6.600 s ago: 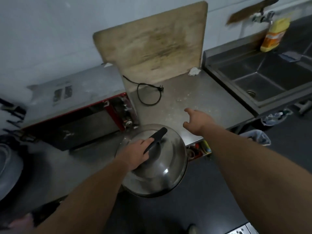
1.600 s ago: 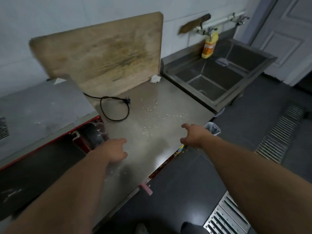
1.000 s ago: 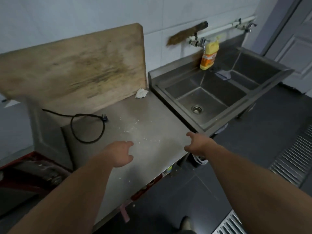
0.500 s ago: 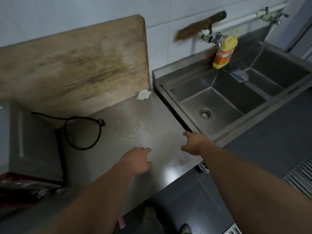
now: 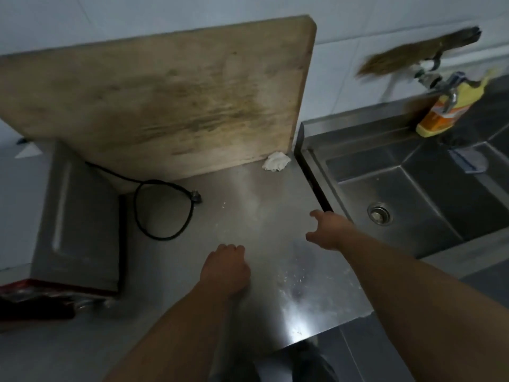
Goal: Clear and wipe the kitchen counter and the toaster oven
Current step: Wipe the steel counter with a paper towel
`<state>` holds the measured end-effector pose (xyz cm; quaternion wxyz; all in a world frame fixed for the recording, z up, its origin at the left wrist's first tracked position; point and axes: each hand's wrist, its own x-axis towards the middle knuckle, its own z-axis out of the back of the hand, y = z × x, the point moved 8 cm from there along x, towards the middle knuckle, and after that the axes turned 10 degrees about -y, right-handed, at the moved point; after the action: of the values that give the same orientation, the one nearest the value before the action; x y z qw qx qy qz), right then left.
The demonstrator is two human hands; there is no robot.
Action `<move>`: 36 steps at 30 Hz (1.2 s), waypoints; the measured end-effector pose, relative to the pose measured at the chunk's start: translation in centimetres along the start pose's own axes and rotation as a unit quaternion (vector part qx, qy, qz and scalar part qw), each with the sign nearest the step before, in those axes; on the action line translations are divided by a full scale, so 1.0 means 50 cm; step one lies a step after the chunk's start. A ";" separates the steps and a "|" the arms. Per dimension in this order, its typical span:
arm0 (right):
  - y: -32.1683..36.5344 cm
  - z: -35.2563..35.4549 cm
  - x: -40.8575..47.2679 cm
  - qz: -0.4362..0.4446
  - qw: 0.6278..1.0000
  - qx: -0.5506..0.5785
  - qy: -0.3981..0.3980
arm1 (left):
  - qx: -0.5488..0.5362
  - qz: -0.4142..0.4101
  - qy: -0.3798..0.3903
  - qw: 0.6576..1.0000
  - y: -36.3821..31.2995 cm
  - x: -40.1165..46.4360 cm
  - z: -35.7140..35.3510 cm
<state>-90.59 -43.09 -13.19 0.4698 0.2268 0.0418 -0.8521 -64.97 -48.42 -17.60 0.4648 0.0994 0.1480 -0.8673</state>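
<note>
The steel kitchen counter (image 5: 248,205) runs across the middle, dusted with small white crumbs. At its left stands the grey toaster oven (image 5: 77,230) with a red front edge, and its black power cord (image 5: 162,213) lies looped on the counter. A crumpled white tissue (image 5: 276,161) sits at the back right corner, against the board. My left hand (image 5: 224,267) hovers over the counter's front with its fingers curled and nothing in it. My right hand (image 5: 327,230) is spread open and empty, near the counter's right edge by the sink.
A large worn wooden board (image 5: 165,100) leans against the tiled wall. A steel sink (image 5: 407,199) adjoins the counter on the right, with a tap (image 5: 440,84), a yellow detergent bottle (image 5: 443,111) and a hand broom (image 5: 413,53) on the wall. Dark floor lies below.
My view has shifted closer over the counter. Both hands have moved forward, the right one toward the back right and the sink edge. The pot lid held earlier is gone from my left hand.
</note>
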 end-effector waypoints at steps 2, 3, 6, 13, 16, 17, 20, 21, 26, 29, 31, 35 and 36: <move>0.012 0.006 0.041 0.025 1.000 -0.005 0.007 | -0.005 0.015 -0.009 1.000 -0.017 -0.018 -0.021; 0.020 0.009 0.062 0.039 0.999 -0.010 0.011 | -0.002 0.026 -0.009 1.000 -0.024 -0.029 -0.035; 0.050 0.024 0.129 0.088 0.996 -0.022 0.020 | 0.010 0.077 -0.009 0.997 -0.026 -0.054 -0.070; 0.118 0.065 0.268 0.164 0.986 -0.027 0.001 | -0.018 0.215 -0.093 0.972 -0.006 -0.062 -0.085; 0.143 0.078 0.316 0.186 0.982 -0.009 -0.025 | -0.024 0.241 -0.060 0.968 -0.029 -0.056 -0.124; 0.150 0.084 0.337 0.194 0.980 0.006 -0.038 | -0.025 0.237 -0.055 0.970 -0.035 -0.052 -0.135; 0.154 0.062 0.456 0.219 0.973 0.042 -0.059 | -0.016 0.241 -0.058 0.969 -0.021 -0.049 -0.165; 0.162 0.057 0.478 0.221 0.973 0.024 -0.067 | -0.017 0.256 -0.059 0.965 -0.006 -0.055 -0.172; 0.212 0.084 0.441 0.252 0.957 -0.089 -0.113 | 0.001 0.339 -0.060 0.939 0.075 -0.116 -0.212; 0.225 0.056 0.480 0.290 0.935 -0.141 -0.145 | -0.013 0.359 -0.071 0.930 0.073 -0.153 -0.241; 0.216 0.008 0.561 0.272 0.941 -0.132 -0.150 | -0.015 0.334 -0.086 0.938 0.058 -0.165 -0.264; 0.170 -0.063 0.660 0.166 0.968 -0.101 -0.158 | -0.022 0.330 -0.111 0.937 0.056 -0.180 -0.292; 0.188 -0.055 0.609 0.159 0.968 -0.087 -0.175 | -0.024 0.337 -0.115 0.934 0.061 -0.180 -0.294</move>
<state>-95.80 -71.35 -27.30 0.6169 0.0362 -0.0039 -0.7862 -56.96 -37.90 -29.08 0.7459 0.0320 0.0717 -0.6614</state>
